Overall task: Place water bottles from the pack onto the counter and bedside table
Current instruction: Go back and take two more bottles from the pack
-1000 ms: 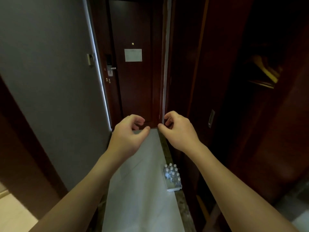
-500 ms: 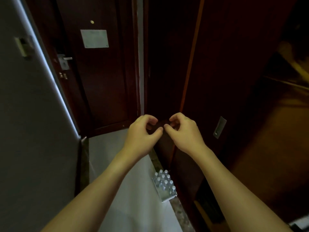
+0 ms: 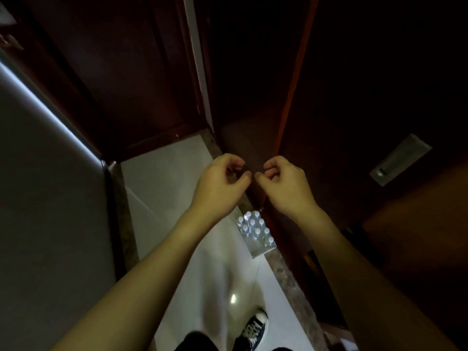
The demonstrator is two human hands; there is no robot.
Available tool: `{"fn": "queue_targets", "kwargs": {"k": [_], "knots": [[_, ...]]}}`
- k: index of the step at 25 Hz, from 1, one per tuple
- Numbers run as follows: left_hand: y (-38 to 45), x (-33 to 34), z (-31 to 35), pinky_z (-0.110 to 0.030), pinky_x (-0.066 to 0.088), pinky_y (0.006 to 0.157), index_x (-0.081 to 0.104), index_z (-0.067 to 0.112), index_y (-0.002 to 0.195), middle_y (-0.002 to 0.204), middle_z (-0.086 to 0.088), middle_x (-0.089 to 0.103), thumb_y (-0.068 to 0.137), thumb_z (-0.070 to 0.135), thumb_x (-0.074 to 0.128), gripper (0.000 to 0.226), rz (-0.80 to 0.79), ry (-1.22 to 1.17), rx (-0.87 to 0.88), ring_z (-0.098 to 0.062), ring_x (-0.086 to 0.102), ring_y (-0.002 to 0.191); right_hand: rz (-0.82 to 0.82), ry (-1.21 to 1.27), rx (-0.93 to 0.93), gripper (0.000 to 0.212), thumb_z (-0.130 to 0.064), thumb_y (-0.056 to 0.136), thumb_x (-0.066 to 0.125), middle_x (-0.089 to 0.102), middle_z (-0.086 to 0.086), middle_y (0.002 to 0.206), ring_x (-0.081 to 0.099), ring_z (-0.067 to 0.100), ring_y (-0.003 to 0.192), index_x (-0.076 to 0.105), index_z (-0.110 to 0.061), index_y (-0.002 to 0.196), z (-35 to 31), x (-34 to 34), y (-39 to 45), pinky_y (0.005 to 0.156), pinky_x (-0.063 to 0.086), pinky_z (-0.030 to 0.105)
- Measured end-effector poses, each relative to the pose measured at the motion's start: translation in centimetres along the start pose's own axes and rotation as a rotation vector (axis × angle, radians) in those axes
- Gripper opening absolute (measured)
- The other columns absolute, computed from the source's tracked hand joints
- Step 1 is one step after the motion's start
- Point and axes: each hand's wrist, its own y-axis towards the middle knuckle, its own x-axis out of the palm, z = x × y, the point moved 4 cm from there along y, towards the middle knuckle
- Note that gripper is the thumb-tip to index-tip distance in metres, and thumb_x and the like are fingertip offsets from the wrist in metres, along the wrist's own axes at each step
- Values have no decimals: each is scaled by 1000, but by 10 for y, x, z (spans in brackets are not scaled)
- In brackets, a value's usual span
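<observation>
The left hand (image 3: 219,184) and the right hand (image 3: 286,184) are held out at chest height, side by side, with thumb tips nearly touching. On each hand the fingers are curled loosely toward the palm and nothing is gripped; both are empty. This half-closed posture is judged to be a ready pose, kept while the body is brought toward the goods, rather than any grasp.

Below the hands and slightly toward the person, the pack of water bottles (image 3: 255,233) is seen standing on the pale floor (image 3: 162,183). It lies well apart from both hands, under the right wrist in the view. Its white caps point upward in rows, and clear wrap appears to bind them, though the wrap is too blurred to be sure of. The pack is set just beside the stone-coloured border strip (image 3: 286,279) and against the foot of the dark wooden panel (image 3: 354,84), probably so that the walkway is left free.

Beyond the hands a dark door (image 3: 114,72) is seen, and to the right of the right hand a recessed metal pull (image 3: 400,159) is set in the wood. Near the person, a dark sneaker (image 3: 254,328) is planted on the floor.

No bottle is yet taken; neither counter nor bedside table is in view. A bend down to the pack is judged to be called for next.
</observation>
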Motion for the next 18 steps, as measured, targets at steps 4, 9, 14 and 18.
{"fn": "queue_targets", "kwargs": {"k": [4, 9, 14, 18], "knots": [[41, 75, -99, -16, 44, 70, 64, 29, 99, 94, 17, 63, 90, 21, 63, 11, -128, -26, -125, 0, 60, 89, 6, -5, 194, 20, -30, 83, 72, 69, -3, 90, 66, 13, 82, 67, -16, 96, 108, 43, 51, 70, 45, 12], [66, 225, -310, -18, 44, 73, 63, 21, 101, 100, 7, 65, 86, 17, 71, 17, -265, 82, -187, -10, 61, 86, 56, -10, 405, 11, -22, 85, 72, 63, -17, 81, 61, -4, 74, 64, -23, 92, 326, 154, 80, 70, 49, 11], [61, 415, -558, -24, 44, 79, 62, 11, 113, 106, -4, 67, 79, 17, 78, 38, -303, 140, -166, -13, 60, 94, 107, 41, 525, 44, -28, 80, 76, 66, -2, 117, 63, 16, 104, 58, -20, 119, 580, 342, 119, 89, 55, 39], [62, 527, -701, -26, 56, 85, 63, 20, 114, 108, 6, 71, 81, 30, 75, 37, -316, 24, -129, -4, 65, 102, 227, 54, 443, 56, -30, 75, 75, 59, -2, 125, 55, 17, 115, 52, -23, 126, 709, 459, 156, 96, 50, 41]]}}
